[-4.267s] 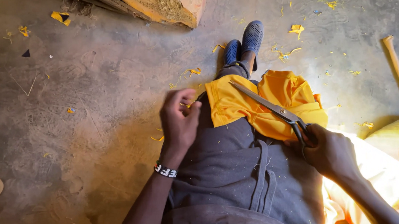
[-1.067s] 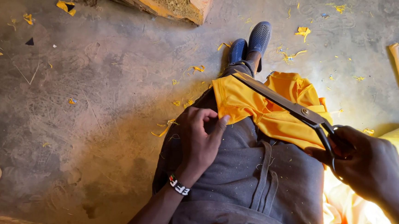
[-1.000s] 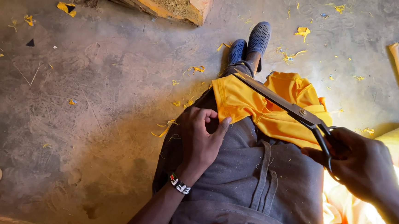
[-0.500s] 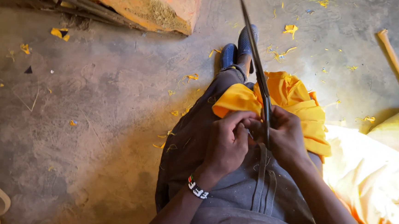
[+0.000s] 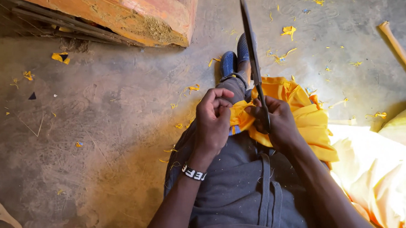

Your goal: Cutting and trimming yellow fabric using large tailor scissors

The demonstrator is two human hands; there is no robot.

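Seated on a concrete floor (image 5: 96,134), a person pinches yellow fabric (image 5: 301,108) on the lap with the left hand (image 5: 215,120) — the right hand (image 5: 278,123) grips long scissors (image 5: 252,54), blades closed and pointing away.

The cloth (image 5: 302,117) on the lap is bright yellow, matching the scraps (image 5: 288,30) strewn over the grey-brown concrete floor (image 5: 110,133). The trousers (image 5: 236,192) are dark grey, the shoes (image 5: 235,58) dark blue, and the wristband (image 5: 194,173) black with white marks. The brick block (image 5: 126,13) is orange-red.

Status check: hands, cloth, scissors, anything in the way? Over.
Left hand pinching yellow cloth on lap. Right hand gripping scissors, blades closed, pointing away. Yellow scraps on floor, none in the way.
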